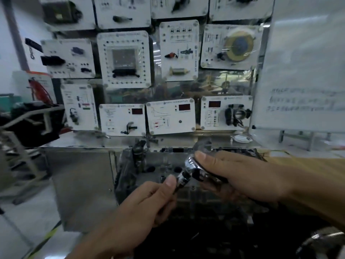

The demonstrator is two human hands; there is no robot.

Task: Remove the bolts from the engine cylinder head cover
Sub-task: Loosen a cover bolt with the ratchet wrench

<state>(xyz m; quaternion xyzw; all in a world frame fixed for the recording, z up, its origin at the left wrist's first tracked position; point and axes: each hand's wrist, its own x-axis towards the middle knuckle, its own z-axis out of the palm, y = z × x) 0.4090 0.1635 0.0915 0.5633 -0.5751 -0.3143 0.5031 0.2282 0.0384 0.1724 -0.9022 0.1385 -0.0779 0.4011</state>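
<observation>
While the right hand grips the ratchet and the left hand pinches its socket, I would push it fully home before lowering it to the engine

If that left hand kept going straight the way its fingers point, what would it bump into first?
Most likely the head of the ratchet. The left hand pinches the socket and points up and right along it, with the right hand gripping the ratchet just beyond. Depth is hard to judge.
</observation>
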